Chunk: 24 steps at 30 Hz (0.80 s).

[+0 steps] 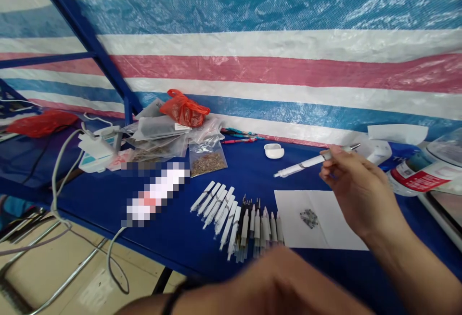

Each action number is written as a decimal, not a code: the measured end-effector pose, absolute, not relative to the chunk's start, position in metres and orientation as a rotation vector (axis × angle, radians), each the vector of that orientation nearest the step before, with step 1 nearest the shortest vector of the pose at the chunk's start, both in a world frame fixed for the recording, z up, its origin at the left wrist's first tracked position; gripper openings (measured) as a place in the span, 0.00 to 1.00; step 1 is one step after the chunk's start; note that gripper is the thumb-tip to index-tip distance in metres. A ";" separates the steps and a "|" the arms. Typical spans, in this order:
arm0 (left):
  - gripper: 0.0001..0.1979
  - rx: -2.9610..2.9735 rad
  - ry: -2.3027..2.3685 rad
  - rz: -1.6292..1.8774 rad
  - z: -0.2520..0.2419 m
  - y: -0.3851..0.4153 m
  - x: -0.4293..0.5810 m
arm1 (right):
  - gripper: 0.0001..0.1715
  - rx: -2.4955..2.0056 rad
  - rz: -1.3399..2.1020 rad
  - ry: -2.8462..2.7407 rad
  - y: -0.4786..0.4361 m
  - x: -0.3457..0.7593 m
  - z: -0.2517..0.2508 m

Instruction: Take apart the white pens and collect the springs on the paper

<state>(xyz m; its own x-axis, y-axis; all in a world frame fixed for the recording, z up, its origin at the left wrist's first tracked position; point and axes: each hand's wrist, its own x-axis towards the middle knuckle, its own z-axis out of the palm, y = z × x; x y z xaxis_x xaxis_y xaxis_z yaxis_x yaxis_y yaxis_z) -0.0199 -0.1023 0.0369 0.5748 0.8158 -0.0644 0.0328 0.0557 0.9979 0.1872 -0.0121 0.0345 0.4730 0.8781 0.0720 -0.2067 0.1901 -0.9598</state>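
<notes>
My right hand [355,187] is raised over the blue table [108,199], fingers pinched on a white pen [306,163] that points left and slightly down. Below the hand lies a white sheet of paper [325,233] with a small heap of tiny dark metal parts [309,218] on it. Left of the sheet, several white pens [220,206] lie in a row beside a bunch of pen refills [258,228]. My left forearm [274,288] crosses the bottom of the view, blurred; its fingers are hidden.
A small white dish [274,150] stands behind the pens. At the back left lie plastic bags [162,132], a bag of small springs [208,160], an orange bag [184,109], a white charger with cable [96,146] and loose pens [240,136]. A striped tarp hangs behind. Containers [418,175] stand at right.
</notes>
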 end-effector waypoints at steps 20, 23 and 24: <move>0.21 2.892 0.970 0.954 -0.016 0.018 -0.029 | 0.14 -0.997 1.211 -0.980 -0.027 0.148 -0.004; 0.20 2.846 0.856 1.061 -0.020 0.019 -0.029 | 0.15 -1.008 1.164 -1.026 -0.027 0.150 -0.004; 0.19 2.829 0.838 1.090 -0.021 0.019 -0.028 | 0.15 -1.036 1.135 -1.037 -0.028 0.151 -0.004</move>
